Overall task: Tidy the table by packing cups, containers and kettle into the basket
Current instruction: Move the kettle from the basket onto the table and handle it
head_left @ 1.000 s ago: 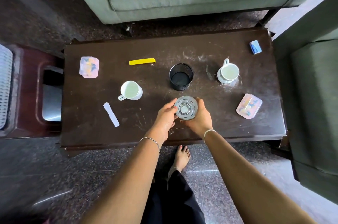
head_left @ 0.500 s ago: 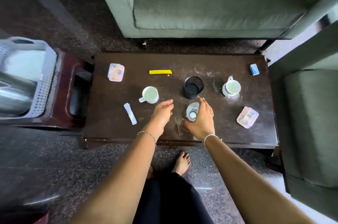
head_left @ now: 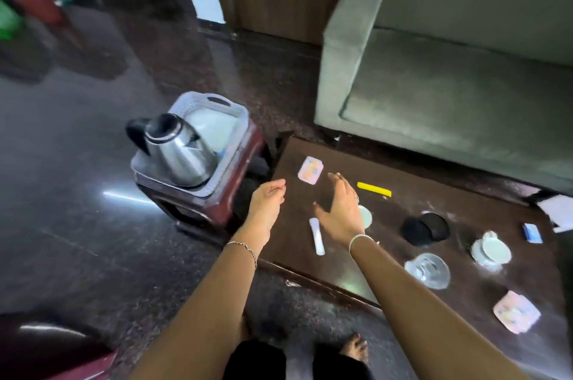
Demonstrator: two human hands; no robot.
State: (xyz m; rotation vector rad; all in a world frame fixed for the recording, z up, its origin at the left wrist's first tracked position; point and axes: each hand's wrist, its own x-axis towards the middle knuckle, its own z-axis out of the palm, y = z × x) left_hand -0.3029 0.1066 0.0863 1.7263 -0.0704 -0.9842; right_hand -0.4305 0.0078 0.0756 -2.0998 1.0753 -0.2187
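A steel kettle point(head_left: 178, 154) stands in the grey plastic basket point(head_left: 235, 119) on a maroon stool left of the dark table point(head_left: 397, 268). My left hand point(head_left: 267, 203) hovers open at the table's left edge, empty. My right hand point(head_left: 339, 212) is open over the table and partly hides a white cup point(head_left: 366, 216). A clear glass point(head_left: 428, 269) stands near the front edge, free of both hands. A black cup point(head_left: 426, 228), a second white cup point(head_left: 491, 251) and two pink lidded containers point(head_left: 311, 170) point(head_left: 516, 311) rest on the table.
A yellow strip point(head_left: 373, 189), a white sachet point(head_left: 317, 236) and a small blue packet point(head_left: 532, 233) lie on the table. A grey-green sofa point(head_left: 449, 69) runs behind the table. Dark polished floor point(head_left: 77, 224) spreads to the left. My bare foot point(head_left: 355, 348) is below.
Both hands have let go of the glass, which now stands alone on the table. The hands moved left toward the basket, and the view swung left to show the kettle in it.
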